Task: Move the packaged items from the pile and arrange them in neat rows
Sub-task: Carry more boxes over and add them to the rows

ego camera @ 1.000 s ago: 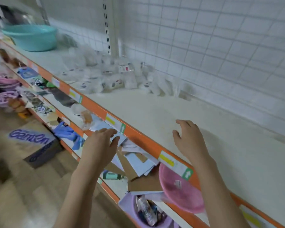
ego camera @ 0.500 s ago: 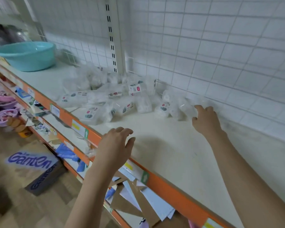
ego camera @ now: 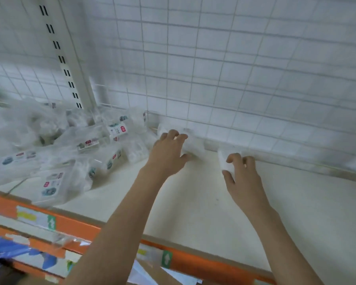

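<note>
On the white shelf (ego camera: 193, 202), your left hand (ego camera: 167, 155) and right hand (ego camera: 243, 177) each curl fingers around a soft, light, slippery packet (ego camera: 224, 161); grip its middle gently.

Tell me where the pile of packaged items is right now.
In the head view, the pile of packaged items lies on the left of the shelf, against the wire grid back below the slotted upright, just left of the left hand.
</note>
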### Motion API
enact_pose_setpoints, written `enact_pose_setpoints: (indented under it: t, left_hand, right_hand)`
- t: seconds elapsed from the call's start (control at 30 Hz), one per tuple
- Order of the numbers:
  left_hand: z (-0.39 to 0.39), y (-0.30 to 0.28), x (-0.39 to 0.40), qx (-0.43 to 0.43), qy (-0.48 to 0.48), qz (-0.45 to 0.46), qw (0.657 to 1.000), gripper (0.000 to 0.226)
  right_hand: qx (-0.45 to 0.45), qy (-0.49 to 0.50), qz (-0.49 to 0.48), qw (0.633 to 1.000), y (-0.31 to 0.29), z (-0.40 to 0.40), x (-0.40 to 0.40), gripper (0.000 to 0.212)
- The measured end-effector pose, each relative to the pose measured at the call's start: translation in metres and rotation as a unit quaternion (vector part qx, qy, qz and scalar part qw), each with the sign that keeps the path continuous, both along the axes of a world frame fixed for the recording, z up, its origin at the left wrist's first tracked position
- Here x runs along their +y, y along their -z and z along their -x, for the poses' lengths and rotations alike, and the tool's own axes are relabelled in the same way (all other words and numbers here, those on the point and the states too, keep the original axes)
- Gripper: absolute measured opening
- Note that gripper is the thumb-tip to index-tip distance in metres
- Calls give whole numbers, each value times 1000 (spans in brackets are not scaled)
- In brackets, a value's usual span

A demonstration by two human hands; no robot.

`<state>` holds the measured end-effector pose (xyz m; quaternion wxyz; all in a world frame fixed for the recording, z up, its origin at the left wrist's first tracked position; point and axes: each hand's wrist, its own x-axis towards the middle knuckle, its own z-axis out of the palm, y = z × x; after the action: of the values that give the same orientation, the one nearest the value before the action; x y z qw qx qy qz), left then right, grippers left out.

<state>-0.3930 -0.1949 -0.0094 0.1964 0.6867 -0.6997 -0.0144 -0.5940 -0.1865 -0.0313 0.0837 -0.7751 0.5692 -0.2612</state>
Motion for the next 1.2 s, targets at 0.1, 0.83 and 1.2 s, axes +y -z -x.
enact_pose_setpoints:
  t: [0.1, 0.83, 1.2]
  left_hand:
    - [9, -3, -41, -81, 62, -46, 994, 77]
    - [111, 6, 54, 229, 89, 54, 968, 57]
    - [324, 9, 106, 259, 46, 118, 957, 54]
  right_hand:
    - [-7, 39, -14, 999, 0, 8, 17, 19]
    - [-171, 155, 62, 971, 8, 122, 61, 32]
    - [-159, 101, 82, 979, 6, 314, 98, 42]
